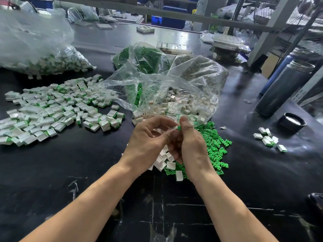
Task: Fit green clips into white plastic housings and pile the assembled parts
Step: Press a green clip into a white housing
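Over the black counter point(87, 172), the left hand point(148, 142) curled its fingers round a white housing point(158, 132), mostly hidden, while the right hand point(189, 142) pinched a green clip point(179, 128) at its mouth. To seat it well, the clip probably needed squaring to the opening and a straight thumb push. Loose clips point(215, 142) lay just right; the assembled pile point(52, 109) spread well left. No writing was legible.

Bright green clips point(214, 142), white housings point(161, 165), black table point(70, 172), dark grey flask point(283, 88)
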Motion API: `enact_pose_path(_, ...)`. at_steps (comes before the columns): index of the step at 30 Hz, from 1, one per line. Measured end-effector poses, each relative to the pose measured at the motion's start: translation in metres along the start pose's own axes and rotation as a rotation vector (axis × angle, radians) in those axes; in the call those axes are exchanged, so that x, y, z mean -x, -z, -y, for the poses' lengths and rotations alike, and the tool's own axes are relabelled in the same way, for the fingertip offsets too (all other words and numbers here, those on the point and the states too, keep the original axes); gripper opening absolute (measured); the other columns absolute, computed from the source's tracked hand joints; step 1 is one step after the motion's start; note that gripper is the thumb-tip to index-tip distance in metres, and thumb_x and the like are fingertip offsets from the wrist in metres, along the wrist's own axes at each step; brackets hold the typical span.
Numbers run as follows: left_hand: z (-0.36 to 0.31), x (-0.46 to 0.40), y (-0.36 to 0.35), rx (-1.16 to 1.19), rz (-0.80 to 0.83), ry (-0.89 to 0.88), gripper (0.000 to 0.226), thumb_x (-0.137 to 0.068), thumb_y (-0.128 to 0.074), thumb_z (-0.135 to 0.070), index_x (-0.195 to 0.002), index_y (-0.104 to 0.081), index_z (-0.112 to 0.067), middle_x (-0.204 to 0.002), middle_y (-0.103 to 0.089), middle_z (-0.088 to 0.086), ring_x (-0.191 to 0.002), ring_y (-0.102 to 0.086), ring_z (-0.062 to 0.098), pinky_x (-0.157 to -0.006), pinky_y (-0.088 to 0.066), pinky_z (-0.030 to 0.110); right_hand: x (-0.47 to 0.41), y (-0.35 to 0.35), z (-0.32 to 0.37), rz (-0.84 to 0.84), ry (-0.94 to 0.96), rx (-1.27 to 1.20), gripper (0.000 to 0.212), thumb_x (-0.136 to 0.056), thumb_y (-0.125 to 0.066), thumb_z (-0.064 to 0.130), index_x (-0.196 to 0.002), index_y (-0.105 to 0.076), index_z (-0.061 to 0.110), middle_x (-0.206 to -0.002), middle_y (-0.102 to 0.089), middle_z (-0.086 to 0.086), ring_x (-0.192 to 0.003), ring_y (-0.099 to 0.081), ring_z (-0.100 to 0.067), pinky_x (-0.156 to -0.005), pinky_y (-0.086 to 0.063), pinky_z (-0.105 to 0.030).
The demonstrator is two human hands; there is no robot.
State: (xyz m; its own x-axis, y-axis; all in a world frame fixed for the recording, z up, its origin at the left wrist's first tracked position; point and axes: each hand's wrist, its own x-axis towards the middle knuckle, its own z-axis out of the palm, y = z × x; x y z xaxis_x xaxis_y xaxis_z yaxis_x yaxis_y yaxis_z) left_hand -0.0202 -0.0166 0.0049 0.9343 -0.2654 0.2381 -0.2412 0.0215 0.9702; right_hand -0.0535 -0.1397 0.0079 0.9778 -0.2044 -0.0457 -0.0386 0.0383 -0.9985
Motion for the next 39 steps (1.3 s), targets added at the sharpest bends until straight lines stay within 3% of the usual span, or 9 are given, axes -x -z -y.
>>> enact_pose_path(2, 0.001, 0.002, -0.003, 0.021, 0.001, 0.014, 0.009, -0.086, -0.08, -0.016, -0.093, -0.075, -0.017, -0.096, -0.075, 0.006, -0.084, -0.071, 0.024, -0.081, -0.059, 0.039, -0.001, -0.003, -0.001, -0.022, 0.011, -0.074, 0.062, -0.111, -0.036, 0.047, -0.069, -0.075, 0.025, -0.055, -0.057, 0.004, -0.043, -0.049, -0.003, -0.039, -0.035, -0.015)
enact_pose_path(4, 0.002, 0.002, -0.005, 0.005, 0.009, 0.008, 0.009, -0.087, -0.079, -0.015, -0.094, -0.075, -0.015, -0.093, -0.075, 0.009, -0.083, -0.072, 0.028, -0.079, -0.06, 0.039, -0.004, -0.004, -0.004, -0.027, 0.023, -0.104, 0.054, -0.111, -0.037, 0.041, -0.086, -0.078, 0.017, -0.064, -0.072, 0.005, -0.058, -0.068, -0.003, -0.05, -0.051, -0.015)
enact_pose_path(7, 0.002, 0.003, -0.007, -0.023, 0.026, 0.001, 0.008, -0.089, -0.078, -0.01, -0.096, -0.074, -0.013, -0.092, -0.075, 0.01, -0.081, -0.071, 0.026, -0.077, -0.061, 0.041, -0.009, -0.005, -0.008, -0.096, 0.026, -0.004, 0.055, -0.097, -0.038, 0.05, -0.092, -0.08, 0.015, -0.093, -0.08, -0.009, -0.093, -0.078, -0.023, -0.085, -0.062, -0.044)
enact_pose_path(9, 0.001, 0.005, -0.008, -0.049, 0.016, -0.009, 0.008, -0.089, -0.078, -0.01, -0.096, -0.074, -0.012, -0.092, -0.074, 0.01, -0.081, -0.071, 0.024, -0.075, -0.06, 0.039, -0.01, -0.006, -0.01, -0.143, 0.064, 0.081, 0.055, -0.094, -0.035, 0.05, -0.08, -0.08, 0.02, -0.084, -0.079, -0.005, -0.085, -0.077, -0.021, -0.078, -0.06, -0.047)
enact_pose_path(11, 0.0, 0.006, -0.01, -0.051, 0.0, -0.014, 0.007, -0.089, -0.078, -0.01, -0.095, -0.074, -0.011, -0.092, -0.074, 0.01, -0.081, -0.071, 0.024, -0.074, -0.06, 0.037, -0.01, -0.006, -0.01, -0.164, 0.123, 0.132, 0.055, -0.093, -0.032, 0.047, -0.062, -0.075, 0.032, -0.06, -0.069, 0.011, -0.061, -0.067, -0.006, -0.057, -0.051, -0.033)
enact_pose_path(13, -0.002, 0.007, -0.01, -0.053, -0.01, -0.012, 0.005, -0.089, -0.078, -0.01, -0.094, -0.075, -0.01, -0.092, -0.075, 0.01, -0.084, -0.072, 0.028, -0.077, -0.061, 0.042, -0.008, -0.006, -0.009, -0.178, 0.165, 0.164, 0.056, -0.093, -0.03, 0.044, -0.05, -0.067, 0.039, -0.047, -0.057, 0.015, -0.047, -0.053, 0.001, -0.049, -0.04, -0.019)
enact_pose_path(15, -0.003, 0.008, -0.01, -0.052, -0.013, -0.01, 0.005, -0.089, -0.078, -0.01, -0.093, -0.076, -0.01, -0.091, -0.076, 0.009, -0.085, -0.074, 0.03, -0.08, -0.062, 0.047, -0.008, -0.006, -0.009, -0.186, 0.185, 0.174, 0.058, -0.093, -0.03, 0.042, -0.046, -0.063, 0.038, -0.043, -0.053, 0.015, -0.043, -0.048, 0.0, -0.045, -0.035, -0.017)
enact_pose_path(28, -0.003, 0.009, -0.009, 0.013, -0.017, -0.004, 0.008, -0.088, -0.079, -0.008, -0.095, -0.077, -0.006, -0.092, -0.077, 0.009, -0.086, -0.076, 0.027, -0.083, -0.062, 0.052, -0.009, -0.005, -0.011, -0.186, 0.259, 0.173, 0.059, -0.095, -0.03, 0.038, -0.045, -0.061, 0.034, -0.042, -0.049, 0.014, -0.042, -0.043, -0.002, -0.045, -0.034, -0.02)
enact_pose_path(39, -0.001, 0.004, -0.002, -0.049, -0.055, 0.022, 0.008, -0.085, -0.082, -0.012, -0.092, -0.077, -0.015, -0.087, -0.078, 0.001, -0.084, -0.075, 0.018, -0.083, -0.062, 0.038, -0.009, 0.0, -0.014, -0.11, 0.212, 0.18, 0.067, -0.108, -0.033, 0.058, -0.054, -0.06, 0.027, -0.048, -0.048, 0.014, -0.046, -0.043, -0.003, -0.053, -0.035, -0.026)
